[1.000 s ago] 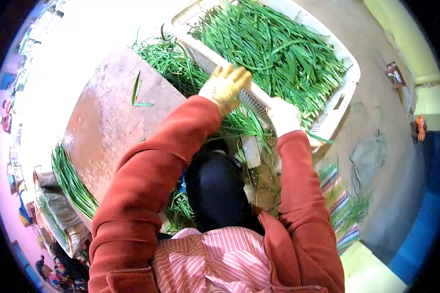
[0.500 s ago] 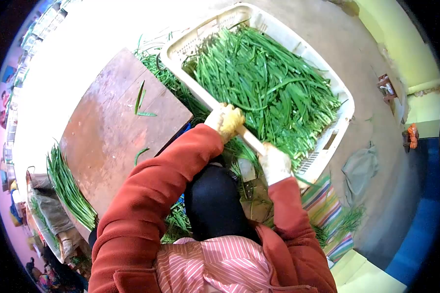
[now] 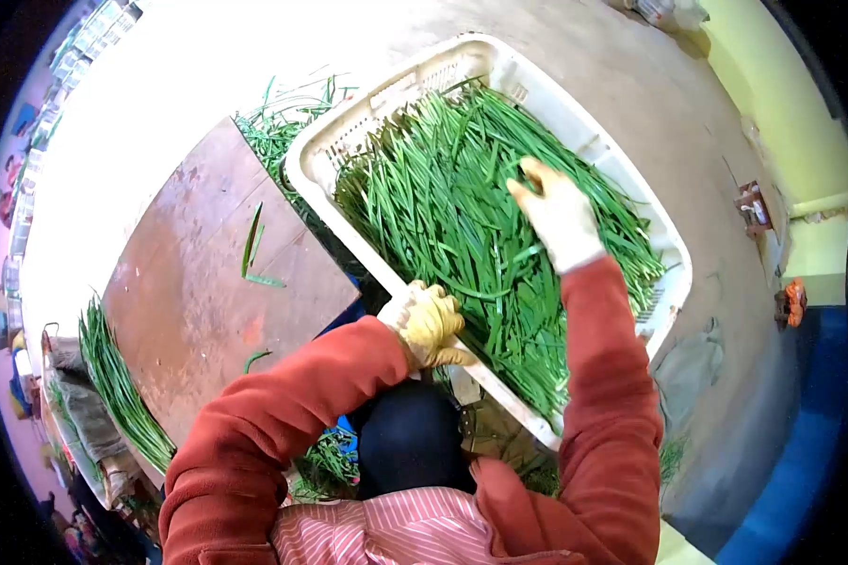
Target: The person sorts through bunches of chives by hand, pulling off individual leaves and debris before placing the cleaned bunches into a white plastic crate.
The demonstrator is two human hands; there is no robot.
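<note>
A white plastic crate [image 3: 634,168] full of long green stalks [image 3: 452,202] lies in front of me, turned at an angle. My left hand [image 3: 428,325], in a yellowish glove, is wrapped round the crate's near rim. Over the stalks at the right side of the crate is my right hand [image 3: 558,212], in a pale glove, its thumb and fingers apart with nothing between them.
To the left stands a brown board [image 3: 198,273] with a few loose green leaves [image 3: 254,247] on it. A bundle of stalks [image 3: 118,386] lies along its left edge. Grey cloth [image 3: 693,367] lies on the floor at the right.
My right hand has let go of the near rim and moved up and over the stalks, its fingers now spread. My left hand is still on the rim. The crate appears lower in view.
</note>
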